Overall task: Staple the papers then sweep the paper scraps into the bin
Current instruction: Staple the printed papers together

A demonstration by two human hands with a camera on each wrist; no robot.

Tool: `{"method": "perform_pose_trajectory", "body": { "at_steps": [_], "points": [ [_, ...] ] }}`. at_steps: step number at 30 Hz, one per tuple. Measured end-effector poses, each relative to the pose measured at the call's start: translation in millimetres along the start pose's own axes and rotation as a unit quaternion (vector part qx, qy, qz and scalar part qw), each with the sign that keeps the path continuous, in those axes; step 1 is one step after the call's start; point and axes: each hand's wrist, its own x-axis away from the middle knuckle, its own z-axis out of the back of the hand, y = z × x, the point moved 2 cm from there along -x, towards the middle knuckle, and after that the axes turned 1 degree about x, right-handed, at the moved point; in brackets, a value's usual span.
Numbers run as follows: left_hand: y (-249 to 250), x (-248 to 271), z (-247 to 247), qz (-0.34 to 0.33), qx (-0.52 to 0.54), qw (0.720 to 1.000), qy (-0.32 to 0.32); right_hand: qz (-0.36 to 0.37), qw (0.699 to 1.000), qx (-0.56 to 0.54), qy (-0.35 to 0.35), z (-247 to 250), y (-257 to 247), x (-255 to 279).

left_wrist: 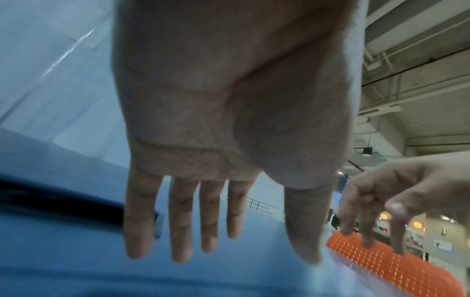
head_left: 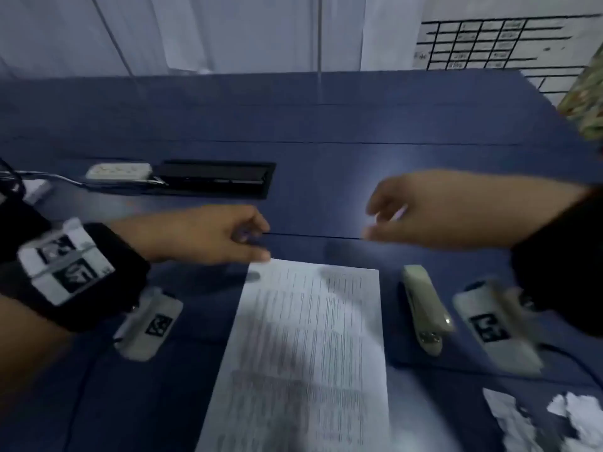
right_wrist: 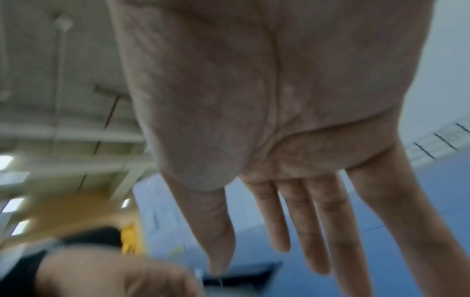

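Note:
A stack of printed papers (head_left: pixel 310 353) lies flat on the blue table (head_left: pixel 326 125), reaching the near edge of the view. A beige stapler (head_left: pixel 424 308) lies just right of the papers. Torn white paper scraps (head_left: pixel 554 419) sit at the front right. My left hand (head_left: pixel 261 243) hovers at the papers' far left corner; its fingers are straight and hold nothing (left_wrist: pixel 216 251). My right hand (head_left: pixel 372 223) hangs over the table beyond the papers' far right corner, also with straight fingers and nothing in it (right_wrist: pixel 292 261). The head view is blurred.
A black recessed cable box (head_left: pixel 215 179) and a white power strip (head_left: pixel 119 171) with cables lie at the far left. An orange perforated object (left_wrist: pixel 394 265) shows below my right hand in the left wrist view. A printed chart (head_left: pixel 505 44) hangs on the wall.

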Motion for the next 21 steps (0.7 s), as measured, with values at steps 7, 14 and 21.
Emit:
{"method": "perform_pose_trajectory", "body": {
  "at_steps": [7,14,21],
  "points": [
    [-19.3,-45.0,-63.7,0.013,-0.195,0.98,-0.033,0.014,0.977,0.2,-0.075,-106.2,-2.1,-45.6],
    [-5.7,-47.6,-62.6,0.098,-0.198,0.974,-0.056,-0.05,0.981,0.166,-0.089,-121.0,8.1,-50.9],
    [5.0,-5.1,-83.1,0.027,-0.079,0.995,0.055,-0.052,0.995,0.077,-0.046,-123.8,10.7,-15.3]
  ]
}}
